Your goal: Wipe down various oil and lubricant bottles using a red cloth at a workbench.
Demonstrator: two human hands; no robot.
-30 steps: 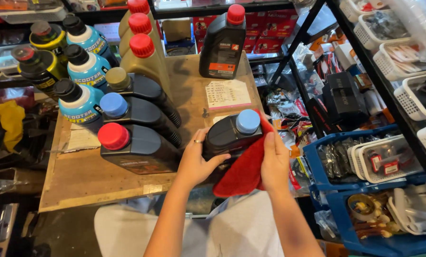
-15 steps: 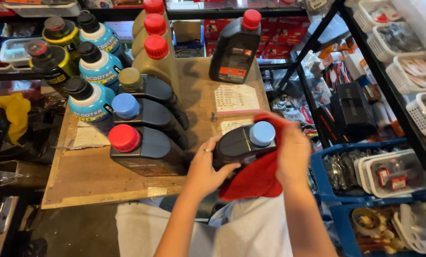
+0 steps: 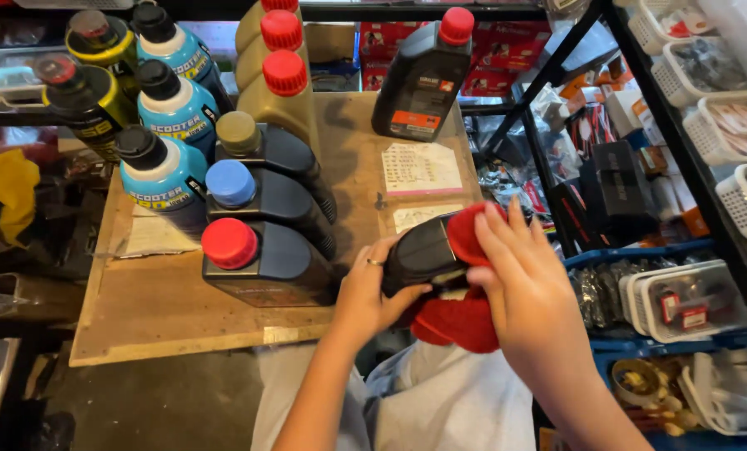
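Observation:
My left hand (image 3: 372, 290) grips a black plastic oil bottle (image 3: 422, 250) by its lower side, tilted over the near right corner of a wooden board (image 3: 164, 309). My right hand (image 3: 519, 280) presses a red cloth (image 3: 461, 321) over the bottle's top end, so its cap is hidden. The cloth hangs below the bottle. A ring shows on a finger of my left hand.
Left of my hands lie three dark bottles with red (image 3: 260, 263), blue (image 3: 265, 196) and olive caps. Behind them stand blue, yellow and tan bottles. A black bottle with a red cap (image 3: 423, 75) stands at the back. Paper notes (image 3: 421, 167) lie on the board. Metal shelving with white baskets (image 3: 724, 125) stands to the right.
My right hand has slid the red cloth over the bottle's blue cap, which now is covered. The bottle has tipped more to the right in my left hand.

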